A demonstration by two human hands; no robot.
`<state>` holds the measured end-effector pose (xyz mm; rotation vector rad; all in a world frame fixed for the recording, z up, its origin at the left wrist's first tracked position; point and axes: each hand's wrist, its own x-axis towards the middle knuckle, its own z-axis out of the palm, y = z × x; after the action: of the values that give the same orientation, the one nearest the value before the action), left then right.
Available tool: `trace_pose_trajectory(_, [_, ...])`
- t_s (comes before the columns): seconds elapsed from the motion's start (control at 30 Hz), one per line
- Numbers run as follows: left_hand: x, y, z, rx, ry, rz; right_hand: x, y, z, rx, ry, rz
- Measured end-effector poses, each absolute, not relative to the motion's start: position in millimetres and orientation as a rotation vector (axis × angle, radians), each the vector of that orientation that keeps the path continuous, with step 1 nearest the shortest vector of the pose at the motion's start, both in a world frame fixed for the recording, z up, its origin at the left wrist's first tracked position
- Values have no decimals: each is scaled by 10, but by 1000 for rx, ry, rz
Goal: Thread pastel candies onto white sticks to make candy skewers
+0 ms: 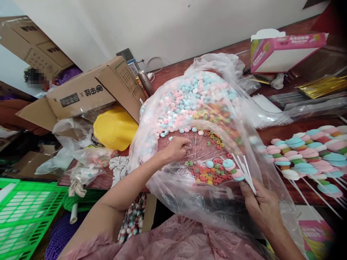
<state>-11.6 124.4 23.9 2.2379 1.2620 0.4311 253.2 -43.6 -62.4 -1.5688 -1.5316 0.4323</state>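
My right hand [261, 202] grips several thin white sticks [245, 169] that fan out upward. A short row of pink, blue and white marshmallows [230, 165] sits just beside the sticks, seemingly threaded on one of them. My left hand [177, 147] is over the clear plastic bag, its fingers curled together; whatever they hold, if anything, is hidden. Just beyond it lies a big heap of pastel marshmallow discs [187, 97]. Ring-shaped gummies [217, 139] in orange, green and yellow lie right of the left hand. Nearer to me is a pile of red and yellow gummy rings [207, 174].
Finished-looking marshmallow skewers [309, 151] are stacked at the right. Behind them are loose white sticks [268, 108], gold ties [322, 86] and a pink box [287, 52]. At left stand a cardboard box [78, 94], a yellow container [115, 128] and a green basket [29, 213]. Another person is far left.
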Motion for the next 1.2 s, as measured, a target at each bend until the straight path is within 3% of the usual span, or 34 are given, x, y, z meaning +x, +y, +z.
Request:
trace_pose_trajectory(0.2, [69, 1462, 273, 2463, 1165, -52, 2529, -456, -617, -1544, -1552, 465])
trace_pose_trajectory(0.5, [-18, 1349, 169, 2800, 1193, -129, 2534, -462, -593, -1513, -1586, 421])
trace_pose_trajectory(0.67, [-38, 1237, 158, 2634, 1078, 173, 2536, -440, -613, -1544, -1569, 460])
trace_pose_trajectory(0.83, [-67, 859, 248, 1790, 1025, 705, 2527, -481, -601, -1515, -1512, 523])
trace_pose_trajectory(1.2, [-58, 126, 245, 897, 857, 1155, 2024, -563, -105, -1264, -1749, 690])
